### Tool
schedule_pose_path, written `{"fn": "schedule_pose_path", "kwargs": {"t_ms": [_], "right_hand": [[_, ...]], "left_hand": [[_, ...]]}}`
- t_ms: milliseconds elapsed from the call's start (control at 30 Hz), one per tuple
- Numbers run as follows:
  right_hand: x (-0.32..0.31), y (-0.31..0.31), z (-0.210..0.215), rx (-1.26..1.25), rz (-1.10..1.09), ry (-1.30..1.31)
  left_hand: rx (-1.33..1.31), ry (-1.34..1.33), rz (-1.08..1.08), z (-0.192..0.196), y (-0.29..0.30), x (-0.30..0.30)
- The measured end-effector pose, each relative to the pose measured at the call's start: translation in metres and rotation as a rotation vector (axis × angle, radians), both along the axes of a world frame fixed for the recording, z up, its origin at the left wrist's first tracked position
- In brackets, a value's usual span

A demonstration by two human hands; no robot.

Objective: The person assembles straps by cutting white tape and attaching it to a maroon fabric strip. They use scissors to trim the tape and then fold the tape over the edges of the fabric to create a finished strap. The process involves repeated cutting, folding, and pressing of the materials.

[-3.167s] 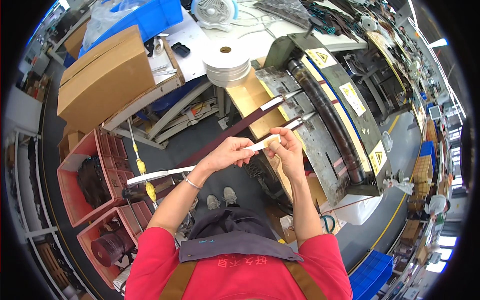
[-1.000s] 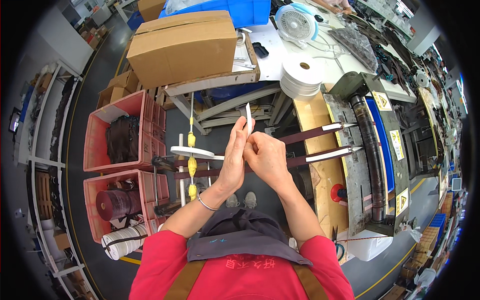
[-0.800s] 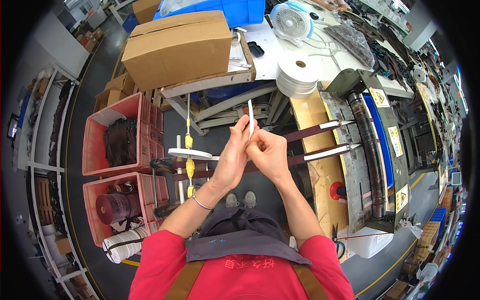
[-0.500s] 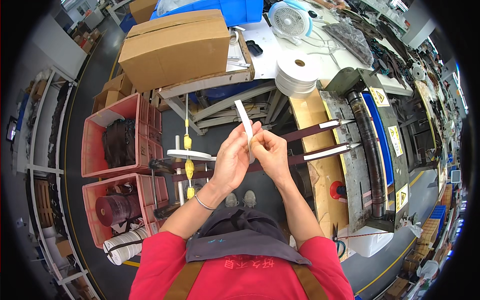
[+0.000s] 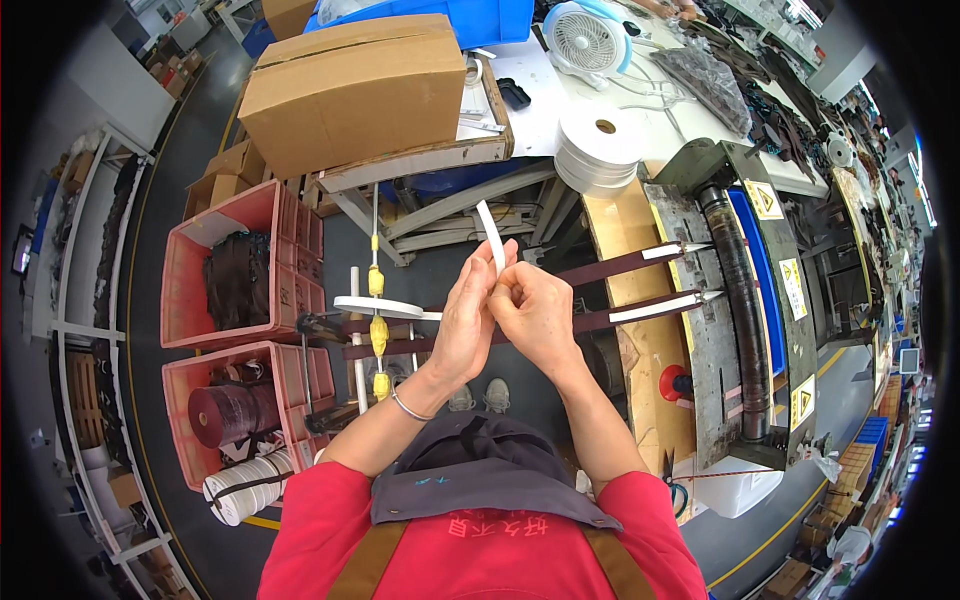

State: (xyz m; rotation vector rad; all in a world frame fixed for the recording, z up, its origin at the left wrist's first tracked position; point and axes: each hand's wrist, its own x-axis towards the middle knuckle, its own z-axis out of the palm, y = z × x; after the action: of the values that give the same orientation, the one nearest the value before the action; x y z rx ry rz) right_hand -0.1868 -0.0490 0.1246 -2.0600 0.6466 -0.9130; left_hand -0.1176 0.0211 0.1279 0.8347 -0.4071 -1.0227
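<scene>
A narrow white strip of webbing or tape (image 5: 490, 229) stands up from between my two hands, its free end pointing away from me. My left hand (image 5: 463, 325) has its fingers stretched upward and pressed along the strip, holding it. Against that palm, my right hand (image 5: 537, 310) is curled with thumb and forefinger pinching the strip's lower part; the exact grip is hidden. White tape (image 5: 378, 306) loops over a thin rod with yellow knobs (image 5: 378, 337) at the left and runs toward my left hand. Behind my hands pass two dark maroon straps (image 5: 600, 267) with white ends.
At the right stands a roller machine (image 5: 737, 310) with warning labels, the straps reaching its front edge. A white tape spool (image 5: 598, 150) sits beyond. Red crates (image 5: 225, 322) with dark material stand left, a cardboard box (image 5: 352, 95) on the far bench. Scissors (image 5: 677, 490) hang lower right.
My right hand has shifted slightly left, closer against my left palm. The left hand has turned more edge-on, and the strip's free end leans a little to the right.
</scene>
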Motion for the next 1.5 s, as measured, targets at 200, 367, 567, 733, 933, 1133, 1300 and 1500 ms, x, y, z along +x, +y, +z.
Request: {"fn": "schedule_pose_path", "kwargs": {"t_ms": [200,367,567,733,933,1133,1300,1500], "right_hand": [[-0.008,-0.009,-0.013,0.552,0.109,-0.177],[-0.009,-0.009,-0.015,0.718,0.128,-0.246],[-0.011,-0.005,-0.010,0.787,0.111,-0.295],[-0.017,-0.010,-0.030,0.831,0.189,-0.435],[-0.036,-0.021,-0.032,0.996,0.431,-0.727],[-0.080,-0.005,-0.077,0.360,0.221,0.038],[-0.117,0.053,-0.192,0.251,0.171,0.506],[-0.192,0.103,-0.281,0.394,0.115,1.128]], "left_hand": [[-0.069,0.194,-0.120,0.000,0.002,0.007],[-0.048,0.129,-0.099,-0.007,0.002,0.004],[0.090,-0.256,-0.010,-0.018,0.001,0.010],[0.245,-0.609,-0.008,-0.018,0.000,0.020],[0.251,-0.341,-0.107,-0.013,-0.032,0.033],[0.126,-0.294,-0.108,-0.012,-0.079,0.089],[0.143,-0.474,0.020,-0.010,-0.115,0.124],[0.171,-0.567,0.062,-0.023,-0.137,0.129]]}}
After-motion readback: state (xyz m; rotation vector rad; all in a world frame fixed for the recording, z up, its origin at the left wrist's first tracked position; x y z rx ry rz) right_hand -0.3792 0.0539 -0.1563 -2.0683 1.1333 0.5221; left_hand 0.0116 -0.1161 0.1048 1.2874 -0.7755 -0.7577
